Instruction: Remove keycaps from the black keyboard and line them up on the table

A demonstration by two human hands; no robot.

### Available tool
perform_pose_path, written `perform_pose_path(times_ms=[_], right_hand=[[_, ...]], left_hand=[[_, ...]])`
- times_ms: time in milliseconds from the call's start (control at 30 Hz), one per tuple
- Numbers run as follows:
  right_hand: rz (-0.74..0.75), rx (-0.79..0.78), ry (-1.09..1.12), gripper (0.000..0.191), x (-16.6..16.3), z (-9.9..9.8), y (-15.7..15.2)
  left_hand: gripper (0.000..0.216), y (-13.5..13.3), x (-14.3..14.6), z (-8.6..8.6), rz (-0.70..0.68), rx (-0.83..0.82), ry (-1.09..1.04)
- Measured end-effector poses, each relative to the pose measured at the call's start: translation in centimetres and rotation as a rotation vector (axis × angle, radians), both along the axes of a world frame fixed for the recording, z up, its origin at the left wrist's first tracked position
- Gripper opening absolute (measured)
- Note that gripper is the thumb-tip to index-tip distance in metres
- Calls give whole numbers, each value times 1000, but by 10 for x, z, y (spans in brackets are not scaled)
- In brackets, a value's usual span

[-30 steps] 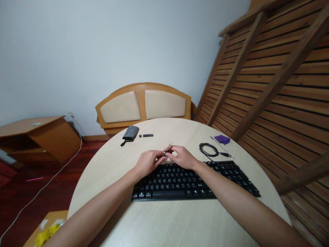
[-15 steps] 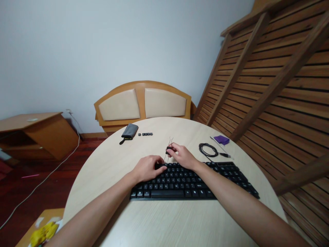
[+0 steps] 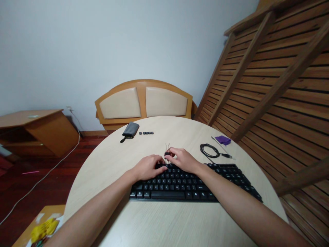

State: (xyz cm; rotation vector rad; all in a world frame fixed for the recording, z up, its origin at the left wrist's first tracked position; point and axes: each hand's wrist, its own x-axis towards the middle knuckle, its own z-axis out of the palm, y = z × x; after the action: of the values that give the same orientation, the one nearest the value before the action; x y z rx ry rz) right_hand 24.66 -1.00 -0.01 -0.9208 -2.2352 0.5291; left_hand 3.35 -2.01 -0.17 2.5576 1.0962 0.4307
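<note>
Right hand [image 3: 185,160]: fingers pinching the wire tool [image 3: 167,154]
Left hand [image 3: 147,168]: fingers loosely curled on keyboard [image 3: 168,195], can't tell if gripping
Loose keys [image 3: 147,133]: 5

Includes a slender, smooth left forearm [image 3: 104,204], bare along the entire visible length, thicker at the near end and tapering evenly to a narrow, bare left wrist [image 3: 131,177]. Includes a right forearm [image 3: 239,199] of matching slender shape, likewise bare and smooth, tapering to a narrow, bare right wrist [image 3: 200,169]. Terminates in a compact, bare left hand [image 3: 146,168] with rounded back and slim left thumb [image 3: 160,170], and in a compact, bare right hand [image 3: 185,160] with smooth back and slim right thumb [image 3: 171,159].
</note>
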Motion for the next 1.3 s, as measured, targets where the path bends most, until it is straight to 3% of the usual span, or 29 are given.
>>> perform_pose_path(times_ms=[200,800,1300], right_hand=[[39,84,-103,14,-3,0,-8],[22,-224,94,9,-4,0,-6],[43,-384,278,11,-3,-16,5]], left_hand=[[26,-1,-1,2,-27,56,35],[24,0,-1,0,-8,-14,-13],[26,0,3,0,30,-56,-58]])
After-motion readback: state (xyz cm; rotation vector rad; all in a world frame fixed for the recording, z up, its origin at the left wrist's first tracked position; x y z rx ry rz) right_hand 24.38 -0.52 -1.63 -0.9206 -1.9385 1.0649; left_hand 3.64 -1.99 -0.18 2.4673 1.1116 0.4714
